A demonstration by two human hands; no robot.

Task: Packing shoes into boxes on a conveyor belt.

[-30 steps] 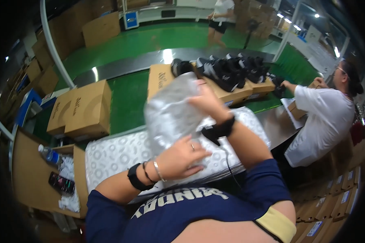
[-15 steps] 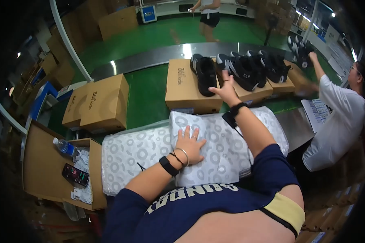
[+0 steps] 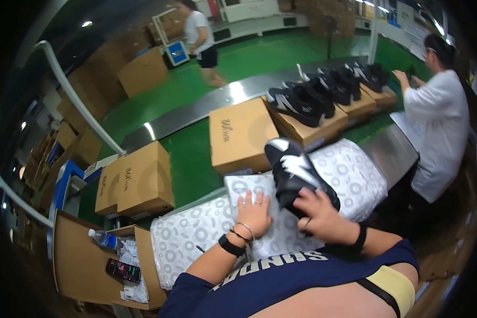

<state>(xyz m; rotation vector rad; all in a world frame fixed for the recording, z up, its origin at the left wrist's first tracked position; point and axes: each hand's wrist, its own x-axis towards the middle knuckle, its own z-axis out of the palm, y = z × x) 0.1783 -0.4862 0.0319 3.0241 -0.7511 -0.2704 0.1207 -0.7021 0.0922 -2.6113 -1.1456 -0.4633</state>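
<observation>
My left hand (image 3: 253, 216) lies flat with fingers spread on a stack of white wrapping paper (image 3: 244, 184) printed with grey rings. Beside it, black shoes with white markings (image 3: 297, 172) rest on the paper, toes pointing away from me; how many are there is hard to make out. At their heel end is my right hand (image 3: 323, 220), its slightly blurred fingers apart over the black heel. Beyond the paper, a closed brown shoebox (image 3: 238, 135) has nothing on top. Several more black shoes (image 3: 302, 103) sit on the boxes to its right.
At left, an open carton (image 3: 71, 254) holds a water bottle (image 3: 103, 238), a phone (image 3: 123, 270) and paper scraps. Two brown boxes (image 3: 146, 180) stand behind it. A metal-edged green conveyor (image 3: 191, 183) runs across. A co-worker in white (image 3: 440, 116) stands at right; another person walks behind.
My right hand has drawn back from the near shoebox, and its shoes now lie on the paper. My left hand stays flat. The co-worker's raised shoes have come down, and the view has shifted.
</observation>
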